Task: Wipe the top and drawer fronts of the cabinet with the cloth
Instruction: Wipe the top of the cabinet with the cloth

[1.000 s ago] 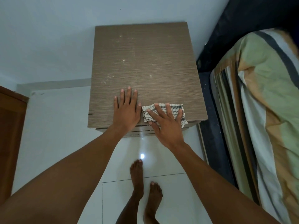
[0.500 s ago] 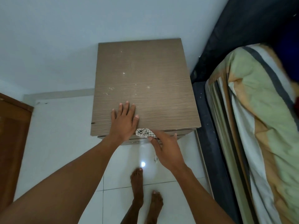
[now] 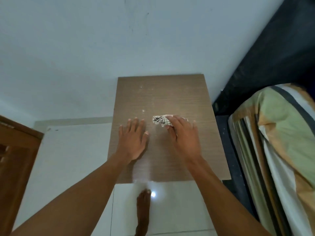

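1. Cabinet (image 3: 170,150): 1, wood-grain brown top seen from above, back edge against the wall; drawer fronts out of sight from this angle.
2. Cloth (image 3: 161,120): 1, checked white and dark, bunched up on the cabinet top near its middle, partly under the right hand.
3. Right hand (image 3: 183,137): 1, palm down, fingers curled over the cloth, grip pressing it to the top.
4. Left hand (image 3: 133,140): 1, flat on the cabinet top with fingers spread, grip released, just beside the cloth but apart from it.
5. Specks (image 3: 143,110): several pale ones on the far half of the top.
6. Foot (image 3: 143,210): 1 bare, on the white tiled floor (image 3: 76,159).
7. Bed (image 3: 276,142): 1, right of the cabinet, striped cover.
8. Wall (image 3: 102,48): pale blue-grey; brown wooden furniture (image 3: 15,159) at the left edge.
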